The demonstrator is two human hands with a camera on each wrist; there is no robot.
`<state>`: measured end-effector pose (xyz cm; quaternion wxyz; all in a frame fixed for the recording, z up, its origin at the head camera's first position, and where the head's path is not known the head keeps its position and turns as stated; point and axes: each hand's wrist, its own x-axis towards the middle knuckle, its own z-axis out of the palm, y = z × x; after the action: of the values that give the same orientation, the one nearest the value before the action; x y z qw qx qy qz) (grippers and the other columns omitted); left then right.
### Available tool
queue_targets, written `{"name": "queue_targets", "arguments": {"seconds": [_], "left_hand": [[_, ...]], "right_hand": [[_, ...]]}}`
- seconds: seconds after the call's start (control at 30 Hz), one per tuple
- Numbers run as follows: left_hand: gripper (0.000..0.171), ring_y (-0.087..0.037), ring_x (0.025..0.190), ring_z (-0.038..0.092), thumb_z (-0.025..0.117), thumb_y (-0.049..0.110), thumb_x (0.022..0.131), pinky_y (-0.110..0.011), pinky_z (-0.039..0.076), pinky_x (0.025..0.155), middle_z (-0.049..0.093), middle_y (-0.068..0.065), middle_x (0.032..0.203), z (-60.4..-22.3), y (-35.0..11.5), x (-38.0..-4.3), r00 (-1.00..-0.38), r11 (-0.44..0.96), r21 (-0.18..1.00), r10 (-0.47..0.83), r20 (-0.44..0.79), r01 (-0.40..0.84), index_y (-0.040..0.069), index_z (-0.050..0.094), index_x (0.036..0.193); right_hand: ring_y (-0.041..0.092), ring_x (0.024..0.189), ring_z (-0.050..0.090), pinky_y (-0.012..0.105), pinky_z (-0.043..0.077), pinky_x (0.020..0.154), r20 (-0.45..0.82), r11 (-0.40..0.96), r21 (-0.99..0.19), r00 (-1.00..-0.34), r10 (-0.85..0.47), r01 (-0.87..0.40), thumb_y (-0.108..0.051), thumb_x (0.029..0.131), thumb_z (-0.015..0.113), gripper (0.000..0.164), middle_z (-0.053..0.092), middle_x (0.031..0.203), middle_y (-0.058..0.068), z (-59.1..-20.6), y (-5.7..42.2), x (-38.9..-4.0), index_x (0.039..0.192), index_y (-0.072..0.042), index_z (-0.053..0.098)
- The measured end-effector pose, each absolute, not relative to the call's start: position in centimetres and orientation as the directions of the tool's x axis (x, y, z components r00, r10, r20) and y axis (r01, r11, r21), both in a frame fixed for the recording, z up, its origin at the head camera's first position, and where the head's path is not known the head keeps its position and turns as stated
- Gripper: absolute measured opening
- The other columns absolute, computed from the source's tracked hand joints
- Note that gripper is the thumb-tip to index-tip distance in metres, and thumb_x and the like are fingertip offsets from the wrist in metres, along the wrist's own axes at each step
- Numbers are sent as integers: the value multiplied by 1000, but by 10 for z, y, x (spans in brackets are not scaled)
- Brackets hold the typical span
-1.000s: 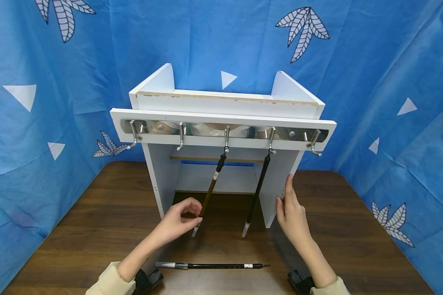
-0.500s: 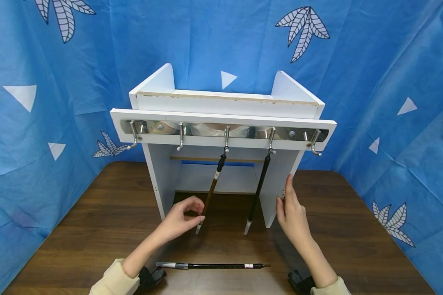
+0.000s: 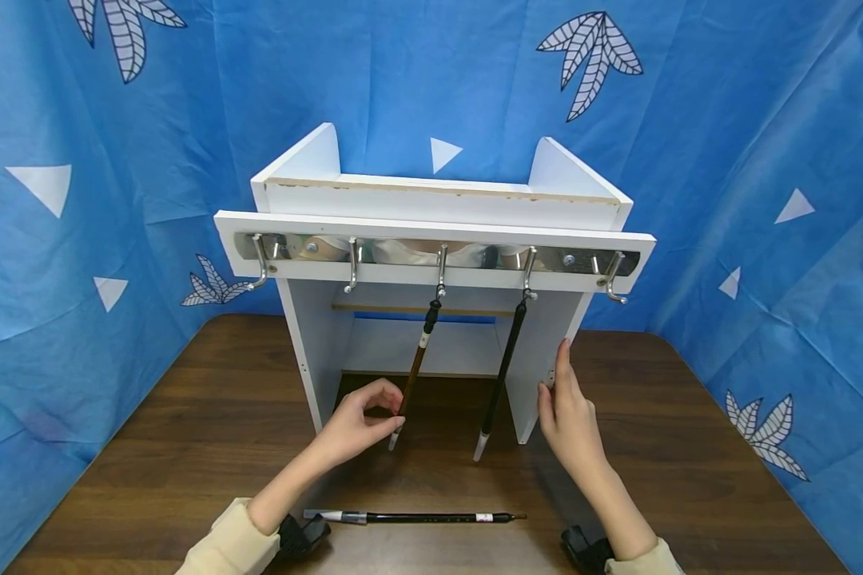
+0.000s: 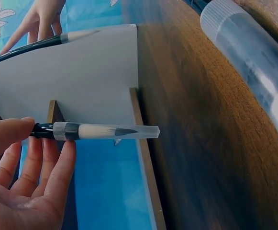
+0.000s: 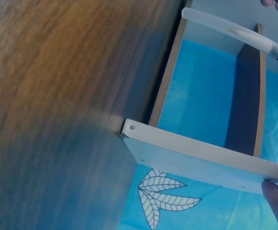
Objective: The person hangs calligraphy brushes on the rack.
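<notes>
My left hand (image 3: 363, 422) pinches the brown-handled calligraphy brush (image 3: 415, 363) low on its handle, thumb against fingers. This brush hangs tilted from the middle hook (image 3: 442, 271) of a white rack (image 3: 431, 224). In the left wrist view, its bristles (image 4: 100, 131) show through a clear cap. A black calligraphy brush (image 3: 503, 375) hangs from the hook to the right, held by nothing else. At the rack's right side panel (image 3: 542, 363) rests my right hand (image 3: 570, 415), index finger straight; its thumb (image 5: 276, 197) touches the panel edge in the right wrist view.
A third, capped calligraphy brush (image 3: 424, 518) lies across the brown table (image 3: 690, 479) in front of the rack. Hooks at the left (image 3: 259, 263) and far right (image 3: 614, 279) bear nothing. A blue patterned cloth (image 3: 431, 80) hangs behind.
My left hand has shifted a little right and away, swinging the brown brush's lower end the same way. The black brush sways slightly. My right hand stays in place.
</notes>
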<state>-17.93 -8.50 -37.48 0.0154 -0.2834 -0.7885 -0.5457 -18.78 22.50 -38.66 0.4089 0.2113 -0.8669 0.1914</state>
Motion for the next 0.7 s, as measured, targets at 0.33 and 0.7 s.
{"name": "queue_targets", "arguments": {"seconds": [0.33,0.7], "left_hand": [[20,-24,88,55,62,-1,80,-25,50,71,56,-11,91,-377,-82,-181,-850,230,869,419,318,438,2,55,97],[18,-27,90,55,62,-1,80,-27,49,74,56,-12,92,-377,-76,-179,-853,219,883,430,295,415,4,56,97]], "right_hand": [[12,45,42,27,41,39,790,836,-164,-578,-207,-523,11,76,59,91,40,126,28,-386,224,-188,142,-7,0],[11,44,40,26,40,38,792,838,-161,-575,-205,-521,11,75,60,91,42,124,29,-386,224,-187,142,-6,1]]}}
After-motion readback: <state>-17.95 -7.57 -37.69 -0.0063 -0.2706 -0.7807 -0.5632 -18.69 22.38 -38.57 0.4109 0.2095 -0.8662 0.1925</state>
